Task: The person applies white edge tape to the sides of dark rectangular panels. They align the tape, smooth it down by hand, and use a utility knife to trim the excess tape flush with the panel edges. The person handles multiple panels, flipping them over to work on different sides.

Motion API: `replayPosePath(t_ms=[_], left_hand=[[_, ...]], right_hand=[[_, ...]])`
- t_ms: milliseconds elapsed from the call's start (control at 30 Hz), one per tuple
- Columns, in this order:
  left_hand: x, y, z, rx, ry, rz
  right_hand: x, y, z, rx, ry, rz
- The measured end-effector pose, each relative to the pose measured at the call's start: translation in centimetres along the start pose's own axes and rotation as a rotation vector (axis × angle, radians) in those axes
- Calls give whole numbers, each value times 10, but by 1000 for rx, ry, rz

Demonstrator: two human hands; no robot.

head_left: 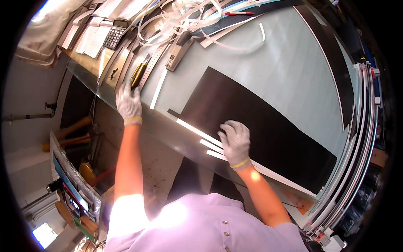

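My left hand (129, 102), in a pale knit glove, reaches over the table's near edge at the left. Its fingers are spread, with the tips at the lower end of a yellow and black utility knife (141, 71); I cannot make out a grip on it. Also gloved, my right hand (236, 140) rests over the near side of a large black sheet (256, 122), its fingers bent and apart. Beneath and beside that hand lie several narrow white strips (197, 131), partly hidden by it. A thin dark strip (174, 113) sticks out at the sheet's left corner.
The glass-topped table (289, 80) bears a ruler (152, 65), a grey box-shaped tool (179, 54), a calculator (115, 34), papers (92, 35), a red pen (239, 13) and coiled white strips (180, 21). Another black strip (329, 59) and metal rails (360, 138) line the right side.
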State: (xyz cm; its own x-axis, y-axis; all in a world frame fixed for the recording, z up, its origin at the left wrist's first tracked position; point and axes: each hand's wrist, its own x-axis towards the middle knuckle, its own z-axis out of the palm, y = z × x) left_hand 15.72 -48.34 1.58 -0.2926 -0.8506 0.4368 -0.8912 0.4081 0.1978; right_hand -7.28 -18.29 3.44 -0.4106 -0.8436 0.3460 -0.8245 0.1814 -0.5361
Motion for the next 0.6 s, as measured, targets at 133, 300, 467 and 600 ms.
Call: replayPosePath(t_ms=[133,300,467,600], left_hand=[[43,-6,18,123,-209,106],[39,-12,-4,-93,-179,52],[-58,25,-75,-756,-436,-466],[-121,49,-86,-640,-575,-228]], right_hand=[[49,-28,60,105,16,-87],[54,-44,105,-5,-105,53],[58,-45,107,-127,-86,69],[55,-51,107,-108,-39,124]])
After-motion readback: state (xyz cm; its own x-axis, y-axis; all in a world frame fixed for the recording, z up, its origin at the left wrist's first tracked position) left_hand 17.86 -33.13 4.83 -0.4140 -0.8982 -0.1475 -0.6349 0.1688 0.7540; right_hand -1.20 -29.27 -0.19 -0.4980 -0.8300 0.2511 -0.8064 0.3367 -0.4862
